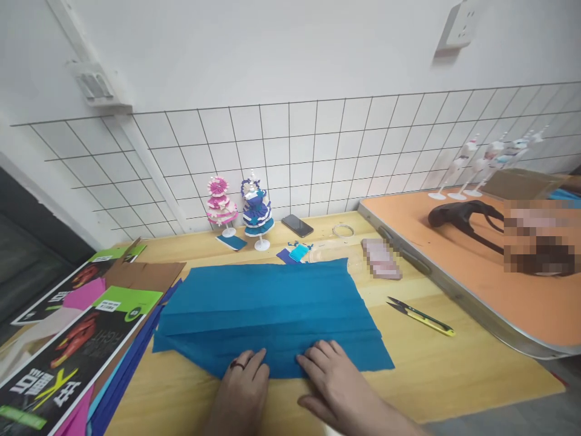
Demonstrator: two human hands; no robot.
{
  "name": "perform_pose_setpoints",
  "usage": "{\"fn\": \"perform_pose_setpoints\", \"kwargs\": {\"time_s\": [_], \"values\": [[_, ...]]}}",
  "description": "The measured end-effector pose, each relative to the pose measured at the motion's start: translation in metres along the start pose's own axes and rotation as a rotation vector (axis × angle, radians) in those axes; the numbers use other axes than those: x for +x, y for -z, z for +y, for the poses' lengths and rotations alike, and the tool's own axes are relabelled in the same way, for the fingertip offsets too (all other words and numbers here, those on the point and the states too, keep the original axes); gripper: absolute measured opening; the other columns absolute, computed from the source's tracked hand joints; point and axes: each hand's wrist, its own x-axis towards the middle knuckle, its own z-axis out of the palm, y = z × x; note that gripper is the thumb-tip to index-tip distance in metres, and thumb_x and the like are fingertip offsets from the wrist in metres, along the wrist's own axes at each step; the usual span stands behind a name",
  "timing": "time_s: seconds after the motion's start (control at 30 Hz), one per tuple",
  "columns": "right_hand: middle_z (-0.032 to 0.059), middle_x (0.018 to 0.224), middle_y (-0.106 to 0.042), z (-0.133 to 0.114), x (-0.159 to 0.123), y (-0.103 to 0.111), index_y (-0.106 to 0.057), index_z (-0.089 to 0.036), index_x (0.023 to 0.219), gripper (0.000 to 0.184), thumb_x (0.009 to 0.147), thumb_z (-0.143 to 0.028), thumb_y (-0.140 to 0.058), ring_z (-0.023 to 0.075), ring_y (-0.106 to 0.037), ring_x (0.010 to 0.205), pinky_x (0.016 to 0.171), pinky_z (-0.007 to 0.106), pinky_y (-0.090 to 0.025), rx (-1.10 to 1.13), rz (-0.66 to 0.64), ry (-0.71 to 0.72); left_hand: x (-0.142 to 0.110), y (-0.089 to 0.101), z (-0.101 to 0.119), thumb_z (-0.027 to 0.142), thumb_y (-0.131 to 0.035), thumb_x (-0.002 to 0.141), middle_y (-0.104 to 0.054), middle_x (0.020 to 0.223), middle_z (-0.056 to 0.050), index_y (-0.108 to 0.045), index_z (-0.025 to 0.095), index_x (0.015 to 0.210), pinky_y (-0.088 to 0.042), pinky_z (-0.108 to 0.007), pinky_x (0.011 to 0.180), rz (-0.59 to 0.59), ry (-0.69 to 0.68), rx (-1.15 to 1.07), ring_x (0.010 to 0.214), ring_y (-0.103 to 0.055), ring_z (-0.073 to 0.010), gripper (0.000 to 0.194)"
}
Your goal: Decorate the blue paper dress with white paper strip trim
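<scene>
A wide teal-blue sheet [272, 297], thin and creased like cloth or crepe paper, lies spread over the wooden table. Crosswise folds run along it, and its near left corner slants inward. My left hand [245, 381], with a dark ring on one finger, rests on the sheet's near edge, fingers bent slightly over it. To its right, my right hand [333, 378] lies palm down on the same edge with its thumb apart from the fingers. Whether any of the edge is tucked under my palms is hidden.
Printed packets and coloured sheets [77, 363] pile up at left. Yellow-handled thread snips [422, 318] lie right. Behind are a pink dress stand [222, 206], a blue one [257, 215], a phone [297, 225] and a clear ring [343, 230]. An orange table [512, 297] adjoins.
</scene>
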Motion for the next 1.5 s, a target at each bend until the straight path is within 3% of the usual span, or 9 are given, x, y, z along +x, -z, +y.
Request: {"fn": "perform_pose_setpoints", "kwargs": {"time_s": [0.23,0.47,0.63,0.8,0.93,1.0,1.1,1.23,1.5], "values": [[0.0006,0.076,-0.061,-0.007,0.006,-0.013,-0.060,-0.025,0.095,0.018,0.082,-0.015,-0.051,0.0170,-0.053,0.075,0.070,0.028,-0.035,0.151,-0.004,-0.076,-0.007,0.009,-0.014,0.007,-0.049,0.076,-0.063,0.103,-0.003,-0.060,0.021,0.085,-0.047,-0.033,0.078,-0.012,0.025,-0.211,0.097,-0.055,-0.0221,0.020],[0.0032,0.087,-0.063,0.012,0.003,0.016,-0.060,-0.026,0.098,0.017,0.086,-0.025,-0.048,0.0193,-0.055,0.085,0.078,0.033,-0.040,0.278,-0.143,-0.112,-0.036,0.029,-0.070,0.009,-0.052,0.073,-0.062,0.083,-0.002,-0.060,0.020,0.080,-0.041,-0.029,0.076,-0.114,0.218,-0.384,0.082,-0.054,-0.0172,0.015],[0.0045,0.096,-0.063,0.033,0.007,0.042,-0.058,-0.026,0.101,0.021,0.088,-0.034,-0.044,0.0176,-0.058,0.089,0.076,0.027,-0.047,0.406,-0.141,-0.125,-0.045,0.036,-0.088,0.020,-0.053,0.076,-0.063,0.077,-0.001,-0.062,0.021,0.070,-0.041,-0.027,0.071,-0.195,0.284,-0.482,0.077,-0.055,-0.0166,0.011],[0.0091,0.103,-0.060,0.076,0.006,0.055,-0.054,-0.024,0.112,0.032,0.085,-0.038,-0.049,0.0231,-0.056,0.093,0.077,0.035,-0.047,0.095,-0.012,-0.153,-0.026,0.040,-0.103,0.041,-0.056,0.074,-0.062,0.079,-0.004,-0.064,0.022,0.083,-0.043,-0.030,0.075,-0.040,0.295,-0.498,0.080,-0.055,-0.0195,0.022],[0.0077,0.092,-0.062,0.092,0.000,0.045,-0.058,-0.022,0.106,0.028,0.080,-0.033,-0.057,0.0229,-0.058,0.083,0.072,0.035,-0.047,-0.035,-0.072,-0.165,0.002,0.035,-0.111,0.027,-0.067,0.064,-0.059,0.106,-0.004,-0.060,0.028,0.105,-0.039,-0.033,0.086,-0.027,0.286,-0.450,0.102,-0.049,-0.0230,0.042],[0.0038,0.079,-0.062,0.089,0.000,0.038,-0.062,-0.023,0.084,0.009,0.082,-0.024,-0.053,0.0199,-0.059,0.075,0.067,0.031,-0.047,-0.044,-0.124,-0.145,0.012,0.031,-0.112,0.017,-0.064,0.063,-0.060,0.100,-0.003,-0.063,0.027,0.098,-0.039,-0.032,0.084,-0.096,0.283,-0.426,0.098,-0.051,-0.0215,0.037],[0.0007,0.068,-0.060,0.082,0.004,0.036,-0.056,-0.021,0.063,0.026,0.086,-0.016,-0.046,0.0167,-0.057,0.067,0.059,0.026,-0.044,-0.051,-0.150,-0.098,0.020,0.029,-0.111,0.010,-0.054,0.066,-0.062,0.082,-0.002,-0.066,0.022,0.073,-0.040,-0.028,0.074,-0.193,0.268,-0.383,0.084,-0.054,-0.0181,0.019],[0.0014,0.066,-0.057,0.081,0.024,0.050,-0.054,-0.021,0.064,0.028,0.088,-0.017,-0.042,0.0169,-0.053,0.063,0.054,0.027,-0.039,-0.135,-0.084,-0.065,0.019,0.034,-0.122,0.016,-0.050,0.073,-0.063,0.074,-0.002,-0.062,0.021,0.064,-0.041,-0.026,0.068,-0.186,0.266,-0.384,0.076,-0.055,-0.0173,0.016],[0.0062,0.071,-0.059,0.095,0.124,0.093,-0.061,-0.017,0.082,0.028,0.091,-0.016,-0.034,0.0200,-0.049,0.069,0.060,0.032,-0.038,-0.201,0.017,0.007,0.019,0.032,-0.170,0.041,-0.049,0.077,-0.069,0.091,0.000,-0.067,0.026,0.085,-0.045,-0.029,0.085,0.130,0.371,-0.460,0.090,-0.061,-0.0206,0.024]]}}
